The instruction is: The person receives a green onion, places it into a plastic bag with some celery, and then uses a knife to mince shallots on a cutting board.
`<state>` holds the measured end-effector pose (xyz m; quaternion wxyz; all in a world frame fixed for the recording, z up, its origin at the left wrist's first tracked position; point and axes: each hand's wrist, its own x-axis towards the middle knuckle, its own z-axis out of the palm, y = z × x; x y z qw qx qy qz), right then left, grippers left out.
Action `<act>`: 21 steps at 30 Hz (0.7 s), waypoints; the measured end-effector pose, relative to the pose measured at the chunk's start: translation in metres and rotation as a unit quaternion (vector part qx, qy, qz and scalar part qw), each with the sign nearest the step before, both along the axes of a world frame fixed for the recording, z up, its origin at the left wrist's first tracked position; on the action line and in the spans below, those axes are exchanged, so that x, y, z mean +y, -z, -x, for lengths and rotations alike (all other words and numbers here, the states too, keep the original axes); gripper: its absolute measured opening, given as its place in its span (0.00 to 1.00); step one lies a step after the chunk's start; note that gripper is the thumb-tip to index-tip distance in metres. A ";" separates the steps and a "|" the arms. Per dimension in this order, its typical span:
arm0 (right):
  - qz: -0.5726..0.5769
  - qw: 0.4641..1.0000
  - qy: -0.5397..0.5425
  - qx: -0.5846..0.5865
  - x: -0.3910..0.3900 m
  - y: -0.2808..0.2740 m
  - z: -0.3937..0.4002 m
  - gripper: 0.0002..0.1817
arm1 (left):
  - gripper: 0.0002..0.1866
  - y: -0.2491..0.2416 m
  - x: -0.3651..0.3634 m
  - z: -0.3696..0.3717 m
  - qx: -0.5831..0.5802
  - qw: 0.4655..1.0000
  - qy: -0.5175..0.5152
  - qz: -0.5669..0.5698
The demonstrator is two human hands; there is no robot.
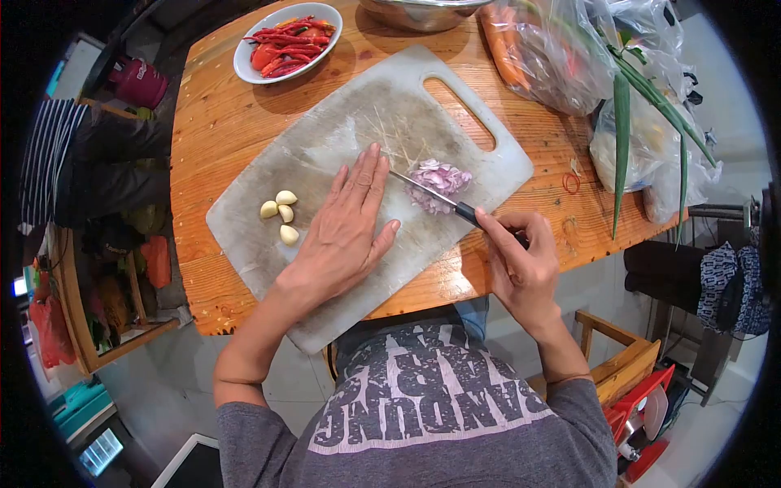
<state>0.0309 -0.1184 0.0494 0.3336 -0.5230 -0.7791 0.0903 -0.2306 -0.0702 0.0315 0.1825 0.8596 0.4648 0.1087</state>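
A grey-white cutting board (325, 130) lies at an angle on the wooden table. My right hand (522, 259) is closed round the black handle of a knife (429, 192), whose blade crosses the chopped purple shallot (439, 180). Fingers stretched out, my left hand (346, 220) is over the middle of the board, its fingertips close to the knife's tip. Whether anything lies under that palm is hidden. Several peeled garlic cloves (285, 213) rest on the board to the left of my left hand.
Beyond the board are a white bowl (242, 62) of red chillies and tomatoes and a metal bowl (423, 15). Plastic bags (561, 65) with carrots and green leaves (621, 146) fill the right side. A rubber band (572, 184) lies on the wooden table (203, 146).
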 end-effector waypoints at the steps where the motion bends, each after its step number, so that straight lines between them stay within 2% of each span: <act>1: -0.006 1.000 0.002 -0.003 0.000 0.005 -0.001 0.30 | 0.42 -0.001 -0.001 0.000 -0.004 1.000 0.000 0.004; 9: -0.028 1.000 -0.012 0.001 0.008 0.004 0.000 0.31 | 0.41 -0.006 -0.004 0.002 0.005 1.000 -0.006 0.004; 10: 0.021 0.998 -0.014 0.059 0.010 0.022 -0.003 0.30 | 0.41 -0.005 -0.002 0.004 0.011 1.000 -0.008 -0.006; 13: -0.005 1.000 -0.016 0.018 0.008 -0.002 -0.004 0.30 | 0.40 -0.006 0.000 0.001 0.010 1.000 -0.008 -0.008; 14: -0.032 0.999 -0.017 0.003 0.014 -0.003 -0.004 0.30 | 0.40 -0.007 0.000 0.001 0.008 1.000 -0.005 -0.003; 17: 0.000 0.999 -0.030 0.028 0.016 0.015 -0.008 0.30 | 0.40 -0.004 0.002 0.003 0.012 1.000 -0.006 -0.025; 21: -0.030 0.999 -0.019 0.000 0.024 0.006 -0.011 0.29 | 0.40 -0.005 -0.001 0.001 -0.005 1.000 -0.003 -0.006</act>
